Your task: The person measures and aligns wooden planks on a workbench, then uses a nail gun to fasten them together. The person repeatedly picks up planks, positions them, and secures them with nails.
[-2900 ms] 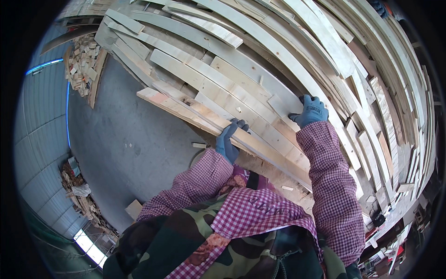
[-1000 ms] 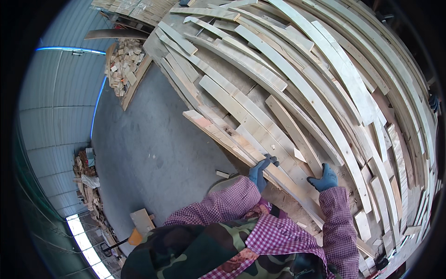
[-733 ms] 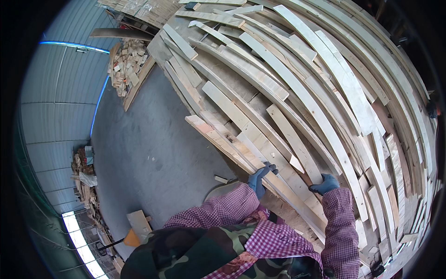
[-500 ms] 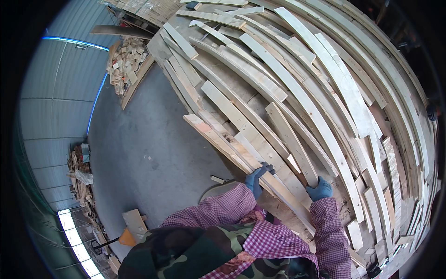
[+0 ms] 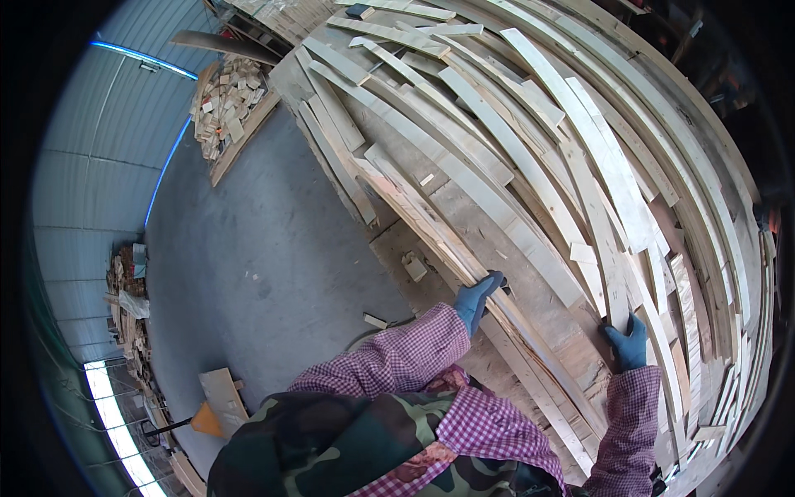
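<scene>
Both my hands wear blue gloves below checked pink sleeves. My left hand is closed on the edge of a long pale wooden board that runs up and left along the near side of a big stack of boards. My right hand grips the lower end of another long board lying on top of the stack. A wide flat panel shows between the two boards.
Grey concrete floor lies to the left of the stack. A pile of short wood offcuts sits at the far left, more scrap wood by the wall. A small block and a loose board lie near me.
My view has swung over the stack. The board in my left hand now lies lower along the stack's edge, and my right hand has shifted right onto a different board.
</scene>
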### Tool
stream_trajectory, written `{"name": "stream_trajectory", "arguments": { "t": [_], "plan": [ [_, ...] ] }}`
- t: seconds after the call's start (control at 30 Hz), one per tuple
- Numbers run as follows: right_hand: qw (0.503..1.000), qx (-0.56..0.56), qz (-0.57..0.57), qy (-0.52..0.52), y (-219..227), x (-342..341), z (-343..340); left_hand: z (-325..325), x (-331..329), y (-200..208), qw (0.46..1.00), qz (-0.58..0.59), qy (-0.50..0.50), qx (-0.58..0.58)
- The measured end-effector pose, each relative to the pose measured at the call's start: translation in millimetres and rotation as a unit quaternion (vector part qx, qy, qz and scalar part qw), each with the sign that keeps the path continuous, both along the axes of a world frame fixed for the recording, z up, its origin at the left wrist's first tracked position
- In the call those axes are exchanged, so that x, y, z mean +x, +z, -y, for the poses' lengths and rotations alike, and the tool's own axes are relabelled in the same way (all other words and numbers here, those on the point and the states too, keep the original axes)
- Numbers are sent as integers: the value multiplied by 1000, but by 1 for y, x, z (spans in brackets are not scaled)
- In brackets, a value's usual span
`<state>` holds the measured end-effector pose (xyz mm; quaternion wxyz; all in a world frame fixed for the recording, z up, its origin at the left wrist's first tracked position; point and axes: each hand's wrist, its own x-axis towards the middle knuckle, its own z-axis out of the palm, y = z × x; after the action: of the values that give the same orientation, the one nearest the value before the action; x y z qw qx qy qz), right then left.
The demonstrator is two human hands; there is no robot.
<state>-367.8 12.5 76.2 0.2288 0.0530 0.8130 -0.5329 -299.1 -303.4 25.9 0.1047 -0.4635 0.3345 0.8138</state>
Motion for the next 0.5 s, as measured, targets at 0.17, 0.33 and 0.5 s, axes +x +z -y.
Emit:
{"name": "stream_trajectory", "arguments": {
  "t": [0.17, 0.33, 0.5],
  "plan": [
    [998, 13, 44, -47, -5, 31, -12, -9, -39, -22, 994, 53, -82, -37],
    [986, 133, -97, 6, 4, 34, -12, 0, -74, -49, 956, 40, -251, -145],
    [960, 145, -238, -28, 16, 40, -8, 9, -57, -42, 949, 24, -286, -131]
  ]
}}
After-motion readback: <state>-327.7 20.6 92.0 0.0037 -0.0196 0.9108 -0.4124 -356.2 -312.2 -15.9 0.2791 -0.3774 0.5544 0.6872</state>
